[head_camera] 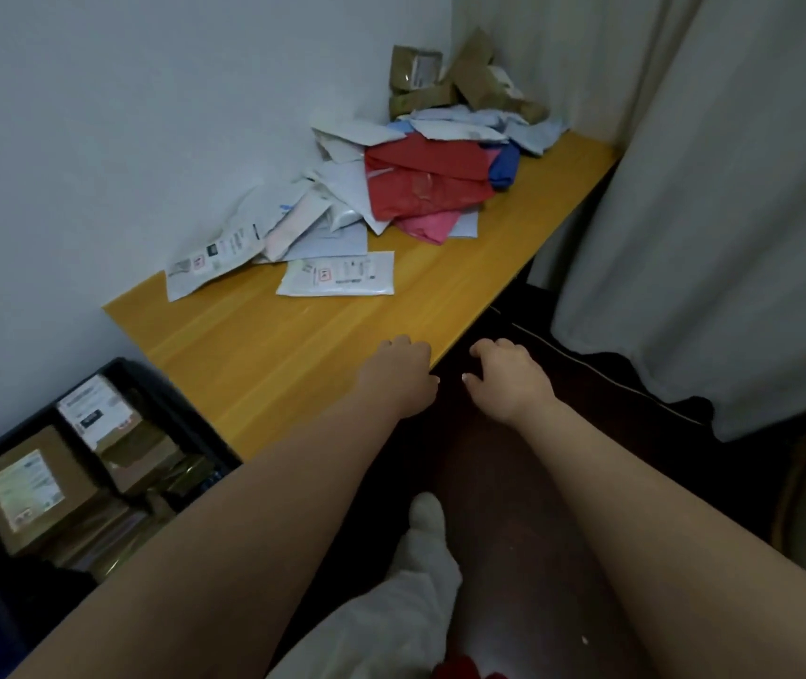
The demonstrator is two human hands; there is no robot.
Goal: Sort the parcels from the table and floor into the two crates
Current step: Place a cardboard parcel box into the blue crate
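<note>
A pile of soft mail bags lies on the yellow wooden table (pixel 293 365) against the wall: white bags (pixel 337 274), red bags (pixel 428 181), a pink one (pixel 428 225) and a blue one (pixel 506 164). Brown cardboard boxes (pixel 469 76) are stacked at the table's far end. A dark crate (pixel 156 384) on the floor at the left holds several brown boxes (pixel 34 487). My left hand (pixel 398 374) rests over the table's near edge, fingers curled, holding nothing. My right hand (pixel 509 377) hovers just off that edge above the dark floor, fingers loosely bent and apart, empty.
A pale curtain (pixel 714 213) hangs at the right, close to the table's end. The floor under my arms is dark. My leg in white cloth with a white sock (pixel 428 526) stands below the hands. Only one crate is in view.
</note>
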